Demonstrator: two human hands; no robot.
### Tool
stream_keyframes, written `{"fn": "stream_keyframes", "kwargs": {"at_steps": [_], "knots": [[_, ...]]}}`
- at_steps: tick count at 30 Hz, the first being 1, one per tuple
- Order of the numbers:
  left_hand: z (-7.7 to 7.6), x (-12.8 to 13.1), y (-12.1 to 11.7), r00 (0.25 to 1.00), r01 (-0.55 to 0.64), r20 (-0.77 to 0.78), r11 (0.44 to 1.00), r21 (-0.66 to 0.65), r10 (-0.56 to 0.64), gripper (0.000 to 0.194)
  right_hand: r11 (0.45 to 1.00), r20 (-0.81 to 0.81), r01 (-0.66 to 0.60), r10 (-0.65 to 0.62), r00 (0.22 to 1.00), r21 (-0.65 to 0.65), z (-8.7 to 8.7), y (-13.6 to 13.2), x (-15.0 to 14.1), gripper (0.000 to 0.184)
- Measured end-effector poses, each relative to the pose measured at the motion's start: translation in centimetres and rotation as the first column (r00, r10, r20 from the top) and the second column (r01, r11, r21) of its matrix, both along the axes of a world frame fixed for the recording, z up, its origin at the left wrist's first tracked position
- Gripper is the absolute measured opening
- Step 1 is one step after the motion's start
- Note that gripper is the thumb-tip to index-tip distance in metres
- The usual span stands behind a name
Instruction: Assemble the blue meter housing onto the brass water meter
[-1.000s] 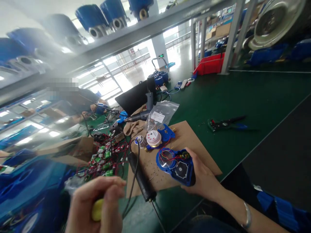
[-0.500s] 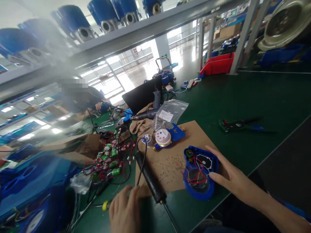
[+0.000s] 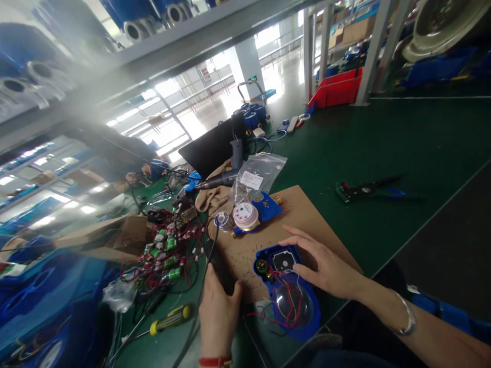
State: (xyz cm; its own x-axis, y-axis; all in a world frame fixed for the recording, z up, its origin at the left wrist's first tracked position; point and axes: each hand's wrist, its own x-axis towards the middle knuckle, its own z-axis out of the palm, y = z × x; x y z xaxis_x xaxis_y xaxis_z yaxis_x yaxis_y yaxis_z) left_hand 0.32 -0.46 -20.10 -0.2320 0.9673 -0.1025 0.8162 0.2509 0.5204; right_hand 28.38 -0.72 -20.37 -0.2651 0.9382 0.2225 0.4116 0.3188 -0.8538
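My left hand (image 3: 219, 312) is wrapped around the black handle of a soldering iron (image 3: 221, 266); its cord runs over the wrist and its metal shaft points toward me. My right hand (image 3: 326, 263) straddles the upper right rim of a blue meter housing (image 3: 309, 329), thumb on the inner side and fingers over the outer edge. Red, yellow and white wires (image 3: 289, 301) lie loose across the housing's clear round window. A round part sits in its upper left corner, beside a black panel with a white outline. A brown cardboard sheet (image 3: 326, 232) lies partly beneath.
Beyond the housing lie a white-faced water meter (image 3: 245, 215), a solder spool (image 3: 221, 221), a plastic bag (image 3: 264, 168) and a heat gun (image 3: 226, 178). Wired green batteries (image 3: 169, 260) and a yellow-black screwdriver (image 3: 171, 319) are left; pliers (image 3: 368, 189) right. Another person's hands (image 3: 140, 173) show far left.
My left hand has come forward and taken hold of the soldering iron's handle. The blue housing and my right hand have shifted left and nearer me. The view has tilted slightly.
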Motion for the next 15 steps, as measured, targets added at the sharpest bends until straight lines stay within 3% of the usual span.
{"fn": "stream_keyframes", "kwargs": {"at_steps": [2, 4, 6, 7, 9, 10, 11, 13, 15], "knots": [[-0.1, -0.9, -0.3, 0.993, -0.043, 0.108, 0.998, -0.042, 0.048, 0.074, 0.995, 0.100, 0.082, -0.088, 0.991, 0.065, 0.2, -0.5, -0.3, 0.025], [-0.3, -1.6, -1.2, 0.976, -0.068, 0.202, 0.995, -0.079, 0.082, 0.060, 0.988, 0.217, 0.076, -0.104, 0.971, 0.134, 0.2, -0.9, -0.4, 0.024], [-0.4, -1.9, -2.5, 0.897, -0.109, 0.417, 0.987, -0.115, 0.148, 0.049, 0.983, 0.297, 0.048, -0.100, 0.949, 0.178, 0.0, -1.1, -0.4, 0.027], [-0.4, -2.0, -3.2, 0.802, -0.133, 0.567, 0.981, -0.139, 0.189, 0.047, 0.981, 0.318, 0.038, -0.098, 0.943, 0.189, 0.0, -1.0, -0.3, 0.027], [-0.1, -2.1, -4.2, 0.508, -0.183, 0.818, 0.962, -0.203, 0.269, 0.056, 0.982, 0.329, 0.028, -0.090, 0.940, 0.189, -0.1, -0.8, -0.2, 0.023], [0.2, -2.2, -4.5, 0.370, -0.202, 0.880, 0.951, -0.235, 0.297, 0.063, 0.985, 0.321, 0.021, -0.076, 0.944, 0.174, -0.2, -0.7, -0.1, 0.021], [0.7, -2.4, -4.5, 0.288, -0.212, 0.905, 0.942, -0.259, 0.313, 0.068, 0.989, 0.299, 0.010, -0.055, 0.953, 0.150, -0.3, -0.5, 0.0, 0.020], [1.8, -3.2, -3.9, 0.250, -0.181, 0.923, 0.950, -0.254, 0.294, 0.066, 0.997, 0.216, -0.011, -0.005, 0.976, 0.075, -0.6, -0.6, 0.0, 0.023], [3.0, -4.2, -2.6, 0.328, -0.177, 0.941, 0.984, -0.021, 0.079, 0.051, 1.000, 0.105, -0.025, 0.024, 0.994, 0.015, -1.3, -1.0, -0.1, 0.038]]}}
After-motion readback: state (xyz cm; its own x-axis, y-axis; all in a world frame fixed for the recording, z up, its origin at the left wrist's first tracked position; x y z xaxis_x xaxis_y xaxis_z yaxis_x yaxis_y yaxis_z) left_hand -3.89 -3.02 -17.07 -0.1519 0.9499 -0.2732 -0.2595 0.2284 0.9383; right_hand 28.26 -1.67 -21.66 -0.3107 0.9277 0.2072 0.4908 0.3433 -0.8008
